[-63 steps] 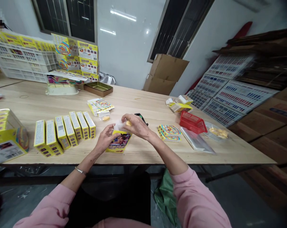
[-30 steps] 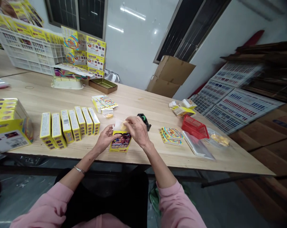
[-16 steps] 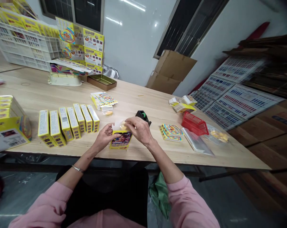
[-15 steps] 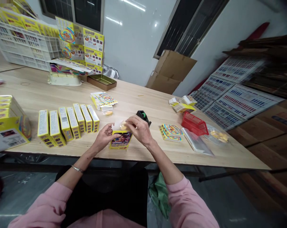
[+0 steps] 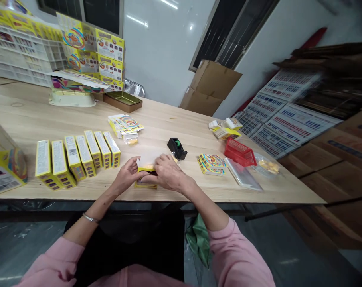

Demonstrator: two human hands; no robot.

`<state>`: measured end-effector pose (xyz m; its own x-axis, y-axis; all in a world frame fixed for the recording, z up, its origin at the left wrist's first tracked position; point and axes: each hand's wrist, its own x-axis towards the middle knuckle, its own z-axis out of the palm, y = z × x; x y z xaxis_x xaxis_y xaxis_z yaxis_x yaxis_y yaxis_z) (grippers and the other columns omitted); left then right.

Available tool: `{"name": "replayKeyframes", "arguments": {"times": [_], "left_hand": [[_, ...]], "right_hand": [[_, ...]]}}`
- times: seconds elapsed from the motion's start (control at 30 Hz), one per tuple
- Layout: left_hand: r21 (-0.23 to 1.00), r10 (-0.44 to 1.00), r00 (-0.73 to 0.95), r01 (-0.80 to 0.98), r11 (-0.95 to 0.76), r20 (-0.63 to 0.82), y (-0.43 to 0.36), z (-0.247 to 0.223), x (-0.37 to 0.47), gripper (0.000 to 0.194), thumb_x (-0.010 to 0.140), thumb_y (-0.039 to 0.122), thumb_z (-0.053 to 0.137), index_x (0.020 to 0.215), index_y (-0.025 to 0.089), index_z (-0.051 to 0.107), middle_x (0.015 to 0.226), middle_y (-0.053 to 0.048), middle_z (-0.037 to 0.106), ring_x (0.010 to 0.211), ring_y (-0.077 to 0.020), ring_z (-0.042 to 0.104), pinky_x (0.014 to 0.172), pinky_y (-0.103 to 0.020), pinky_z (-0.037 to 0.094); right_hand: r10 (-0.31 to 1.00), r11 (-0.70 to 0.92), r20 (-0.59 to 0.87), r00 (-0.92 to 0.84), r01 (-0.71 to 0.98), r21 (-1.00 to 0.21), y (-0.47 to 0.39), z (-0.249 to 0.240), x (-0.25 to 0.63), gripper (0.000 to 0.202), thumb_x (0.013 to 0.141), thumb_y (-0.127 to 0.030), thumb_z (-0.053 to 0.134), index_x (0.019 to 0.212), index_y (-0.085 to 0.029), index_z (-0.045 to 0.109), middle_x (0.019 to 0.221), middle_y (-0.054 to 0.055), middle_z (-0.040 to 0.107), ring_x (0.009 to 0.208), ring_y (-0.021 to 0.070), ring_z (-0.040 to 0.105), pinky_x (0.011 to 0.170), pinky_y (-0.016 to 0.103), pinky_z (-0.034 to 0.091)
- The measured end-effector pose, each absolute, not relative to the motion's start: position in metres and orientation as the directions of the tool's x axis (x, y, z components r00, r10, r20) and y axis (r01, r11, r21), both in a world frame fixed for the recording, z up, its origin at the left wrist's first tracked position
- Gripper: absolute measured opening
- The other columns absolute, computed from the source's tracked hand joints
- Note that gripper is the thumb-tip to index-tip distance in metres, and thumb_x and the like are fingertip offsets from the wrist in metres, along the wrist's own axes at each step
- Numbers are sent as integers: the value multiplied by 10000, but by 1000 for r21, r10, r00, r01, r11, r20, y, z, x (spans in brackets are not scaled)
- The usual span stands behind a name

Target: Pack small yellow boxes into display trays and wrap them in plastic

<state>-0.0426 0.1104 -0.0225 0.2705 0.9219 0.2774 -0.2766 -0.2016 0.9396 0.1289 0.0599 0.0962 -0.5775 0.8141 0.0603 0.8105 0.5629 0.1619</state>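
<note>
Near the front edge of the pale wood-grain worktop (image 5: 157,123), between both hands: small yellow printed cardboard box (image 5: 142,185), its face largely covered by fingers. White translucent flap or film (image 5: 149,153) rises at its top; some yellow content (image 5: 149,166) shows just below that.

Left hand (image 5: 125,175): grip narrow, holding the box at its left side, thumb laid across the front. Silver bangle (image 5: 90,218) on that wrist. Right hand (image 5: 169,172): curled over the box's upper right and touching it; cannot tell whether its grip is closed on anything, fingertips being partly hidden.

Just beyond the right hand: black plastic tape dispenser (image 5: 177,148) with a green core. To the left: row of seven upright yellow-and-white cardboard boxes (image 5: 84,149). Behind the working box: loose pile of flat printed yellow-and-white cartons (image 5: 127,122), a clear bag with a yellow item (image 5: 133,141) beside it. To the right: two stacked yellow boxes with a coloured swirl print (image 5: 212,161), red perforated plastic basket (image 5: 240,153), clear plastic sleeves (image 5: 243,175).
</note>
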Motion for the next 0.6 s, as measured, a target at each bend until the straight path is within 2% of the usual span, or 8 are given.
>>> {"name": "replayKeyframes", "arguments": {"times": [0.1,0.17,0.2,0.27,0.33,0.47,0.53,0.6], "left_hand": [[944,934,233,-253,-210,270,108,-24,-52,606,624,367,875,1103,188,551,958,-45,719,989,-237,697,909,-378,575],[938,932,205,-243,-246,298,106,-25,-56,595,645,369,867,1112,193,544,1006,-56,715,1016,-227,690,912,-353,572],[933,927,198,-238,-269,317,105,-26,-57,613,654,364,865,1141,201,531,1040,-61,710,1034,-221,685,920,-344,568],[919,912,186,-230,-320,365,103,-28,-57,678,683,359,850,1229,229,471,1097,-66,694,1049,-207,682,922,-336,563],[891,884,165,-208,-403,438,102,-31,-55,697,730,370,818,1281,256,406,1124,-63,669,1029,-190,685,901,-329,564],[792,783,141,-18,-610,606,100,-31,-58,512,821,385,734,1228,248,454,1153,-62,605,917,-147,670,819,-285,561],[759,763,182,107,-642,620,99,-27,-63,432,854,381,702,1207,233,503,1129,-58,603,860,-134,645,786,-271,553],[751,770,223,181,-635,598,99,-22,-67,417,864,388,694,1208,223,526,1070,-45,614,814,-130,621,758,-265,546]], "right_hand": [[817,508,277,-506,859,69,68,92,147,450,988,-508,491,981,-121,719,1041,141,680,1034,255,552,947,375,390],[870,337,393,-298,941,-32,83,79,169,347,1010,-426,483,1068,-150,686,1095,118,673,1067,240,554,963,356,387],[904,212,396,-163,974,-83,93,68,181,309,1007,-391,498,1107,-151,666,1105,119,672,1079,241,557,961,350,392],[957,-39,277,79,988,-146,114,40,201,291,957,-333,598,1180,-150,629,1123,135,670,1078,252,575,936,344,417],[961,-136,215,172,976,-171,133,9,213,334,894,-238,667,1204,-125,614,1142,177,662,1070,276,588,904,358,443],[957,-119,232,177,962,-245,148,-25,219,301,896,-70,512,1179,-71,616,1124,225,662,1079,276,598,924,375,460],[954,-66,259,147,953,-297,143,-19,220,341,915,-74,450,1231,-80,580,1140,190,670,1063,237,615,933,349,474],[926,93,369,87,891,-444,130,2,219,361,952,-155,436,1300,-110,522,1129,141,681,990,202,643,886,330,509]]}}
